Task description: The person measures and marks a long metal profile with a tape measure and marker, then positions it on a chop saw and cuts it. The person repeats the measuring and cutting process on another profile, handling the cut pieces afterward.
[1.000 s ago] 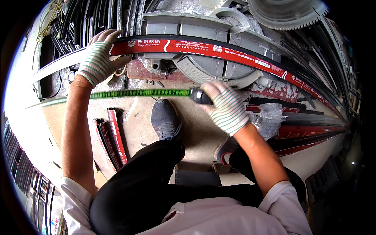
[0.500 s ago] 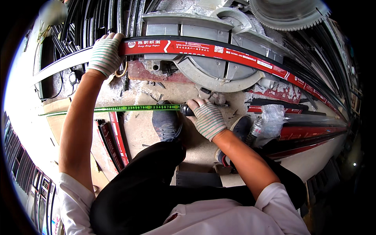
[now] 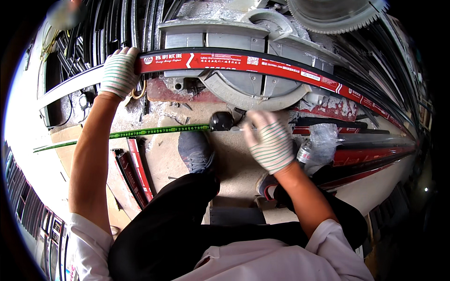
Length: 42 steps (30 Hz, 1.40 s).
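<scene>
My left hand [image 3: 119, 71], in a white glove with green stripes, is closed around a long profile bar [image 3: 220, 63] near its left part. Red printed film covers much of the bar; its left end is bare and pale. The bar lies across the grey bed of a miter saw [image 3: 239, 89]. My right hand [image 3: 268, 138], gloved alike and blurred at the fingertips, is apart from everything, thumb and fingers spread. Left of it rests a black tape measure [image 3: 221, 121], its green blade [image 3: 159, 130] drawn out leftward past the toe of my left shoe [image 3: 196, 152].
The toothed saw blade [image 3: 337, 14] hangs at the upper right. Red-filmed offcuts [image 3: 140, 168] lie left of my legs. A plastic bottle [image 3: 304, 152] and clear plastic wrap [image 3: 323, 143] sit on the right beside more bars [image 3: 375, 157]. Dark profiles [image 3: 126, 28] fill the far left.
My right hand has let go of the tape measure and moved right, away from it. My left hand still grips the bar. The whole view has shifted slightly.
</scene>
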{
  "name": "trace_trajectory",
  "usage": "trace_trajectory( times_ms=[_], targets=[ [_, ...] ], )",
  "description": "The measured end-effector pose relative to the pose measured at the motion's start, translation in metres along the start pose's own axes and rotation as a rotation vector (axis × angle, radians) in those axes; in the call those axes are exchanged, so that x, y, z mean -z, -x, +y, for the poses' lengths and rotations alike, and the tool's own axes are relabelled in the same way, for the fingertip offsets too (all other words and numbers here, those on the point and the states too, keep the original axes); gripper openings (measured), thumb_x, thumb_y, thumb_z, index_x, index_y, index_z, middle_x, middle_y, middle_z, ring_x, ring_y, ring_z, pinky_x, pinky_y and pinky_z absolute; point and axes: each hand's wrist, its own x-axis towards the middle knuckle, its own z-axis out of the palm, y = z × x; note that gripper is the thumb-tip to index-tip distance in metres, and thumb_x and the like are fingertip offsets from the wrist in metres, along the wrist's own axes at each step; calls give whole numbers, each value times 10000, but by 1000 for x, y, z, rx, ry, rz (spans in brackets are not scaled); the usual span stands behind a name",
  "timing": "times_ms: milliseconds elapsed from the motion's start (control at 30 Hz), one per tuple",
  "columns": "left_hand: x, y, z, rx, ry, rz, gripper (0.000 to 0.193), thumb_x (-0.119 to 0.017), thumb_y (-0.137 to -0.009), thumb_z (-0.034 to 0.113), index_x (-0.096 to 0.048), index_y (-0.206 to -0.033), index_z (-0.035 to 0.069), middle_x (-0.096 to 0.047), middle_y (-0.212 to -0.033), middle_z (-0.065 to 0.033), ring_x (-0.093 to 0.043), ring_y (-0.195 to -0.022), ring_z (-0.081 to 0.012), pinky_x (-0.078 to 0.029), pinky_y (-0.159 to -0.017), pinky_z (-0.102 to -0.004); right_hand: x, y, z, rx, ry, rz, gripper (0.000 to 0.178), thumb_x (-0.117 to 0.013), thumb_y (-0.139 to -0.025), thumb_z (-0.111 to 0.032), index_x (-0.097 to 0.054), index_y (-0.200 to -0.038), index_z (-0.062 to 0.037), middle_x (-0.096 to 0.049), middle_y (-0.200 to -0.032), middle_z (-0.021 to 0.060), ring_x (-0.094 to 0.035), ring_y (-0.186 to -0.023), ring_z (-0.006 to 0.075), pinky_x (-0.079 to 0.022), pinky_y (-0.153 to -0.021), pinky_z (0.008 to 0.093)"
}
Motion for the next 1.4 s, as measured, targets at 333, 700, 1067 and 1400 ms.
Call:
trace_trajectory(
  times_ms=[333, 700, 1067, 1400],
  targets=[
    [1, -4, 4, -18, 60, 33, 191, -603, -841, 16, -617, -1030, 42, -647, -958, -192, -601, -930, -430, -474, -824, -514, 59, -4, 174, -906, -503, 660, 272, -686, -1011, -236, -661, -1151, -3, -707, -1014, 33, -616, -870, 111, -525, -807, 283],
    [-36, 4, -18, 23, 138, 26, 258, -511, -810, -74, -597, -1042, 0, -611, -948, -229, -568, -908, -458, -450, -800, -535, 78, -28, 274, -1212, -1449, 847, 380, -740, -941, -465, -651, -1040, -109, -683, -938, 49, -665, -893, 224, -583, -790, 364],
    [-35, 5, -27, -2, 110, 114, 300, -526, -864, -58, -610, -1151, -25, -625, -1050, -225, -584, -962, -434, -470, -856, -505, 88, -49, 252, -1068, -1698, 1027, 678, -724, -960, -377, -404, -1500, -121, -549, -1469, 123, -485, -1397, 300, -297, -1242, 519],
    [-22, -28, 33, -19, 94, 19, 134, -548, -837, -17, -574, -965, 14, -617, -944, -234, -589, -943, -462, -473, -818, -553, 118, -19, 336, -1108, -1445, 960, 274, -604, -1025, -289, -596, -1179, -63, -650, -1177, 154, -624, -1085, 319, -484, -1035, 524]
  ],
)
